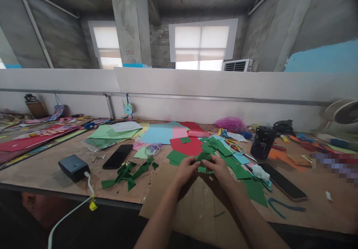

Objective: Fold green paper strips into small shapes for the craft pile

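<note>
Two hands gripping, probably for steadiness: left hand (188,169) and right hand (217,167), fingers (207,163) pinching a folded-looking green paper piece (203,155) above a brown cardboard sheet (160,191) (likely shielding the brown worktop (310,215)).

Open room over cardboard (203,215) between the forearms (163,208), bare worktop (321,211) at front right, green scraps (140,172) crowding the left approach, black phone (118,156) behind them, adapter (73,167) with white cable (89,185) farther left, green sheets (256,193) spread right, slanting second phone (283,182) beyond, upright dark canister (262,142) behind
</note>
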`<state>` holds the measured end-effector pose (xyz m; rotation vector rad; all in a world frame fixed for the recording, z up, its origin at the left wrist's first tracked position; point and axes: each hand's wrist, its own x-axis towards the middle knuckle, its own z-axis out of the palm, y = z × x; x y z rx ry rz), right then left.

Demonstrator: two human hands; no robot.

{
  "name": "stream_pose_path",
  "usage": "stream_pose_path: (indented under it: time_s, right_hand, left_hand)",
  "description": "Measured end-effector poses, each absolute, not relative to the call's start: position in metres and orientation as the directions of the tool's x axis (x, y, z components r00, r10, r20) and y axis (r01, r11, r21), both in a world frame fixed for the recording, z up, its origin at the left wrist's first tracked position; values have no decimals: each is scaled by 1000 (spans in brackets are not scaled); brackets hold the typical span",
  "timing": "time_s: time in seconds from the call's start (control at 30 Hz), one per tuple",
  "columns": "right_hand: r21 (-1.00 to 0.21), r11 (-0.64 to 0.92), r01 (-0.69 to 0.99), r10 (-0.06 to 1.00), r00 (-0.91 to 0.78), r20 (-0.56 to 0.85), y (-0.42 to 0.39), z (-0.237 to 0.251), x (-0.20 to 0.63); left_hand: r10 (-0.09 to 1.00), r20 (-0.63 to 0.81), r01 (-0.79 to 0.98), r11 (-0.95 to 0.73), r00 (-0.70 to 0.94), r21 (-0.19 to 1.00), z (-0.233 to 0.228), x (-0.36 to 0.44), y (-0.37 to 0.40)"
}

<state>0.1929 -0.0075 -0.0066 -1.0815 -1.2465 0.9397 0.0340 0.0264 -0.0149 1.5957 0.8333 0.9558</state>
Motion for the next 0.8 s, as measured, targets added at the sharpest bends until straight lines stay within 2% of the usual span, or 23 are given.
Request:
stream_pose_path:
  time_s: [0.17,0.43,0.57,0.67,0.7,0.77,0.8]
  right_hand:
    - [-964,265,-24,961,90,262,-5,-9,195]
    - [-962,273,-5,959,79,272,-7,-9,193]
    - [-962,272,-14,939,220,263,-2,-11,196]
    - [-971,212,107,891,388,237,5,-9,217]
    - [-961,168,222,885,396,246,6,-8,227]
    - [-931,119,346,890,378,254,7,-7,250]
    - [-843,67,534,915,305,266,6,-6,260]
  left_hand:
    - [889,158,38,-193,429,980,-9,31,23]
    - [892,149,54,-190,427,980,-6,32,22]
    - [881,223,-4,-243,418,970,-11,33,27]
    - [891,245,13,-270,383,963,-13,31,31]
    - [897,242,26,-271,370,962,-14,31,33]
    - [903,229,40,-260,363,965,-15,29,34]
    - [903,223,35,-253,367,967,-15,29,34]
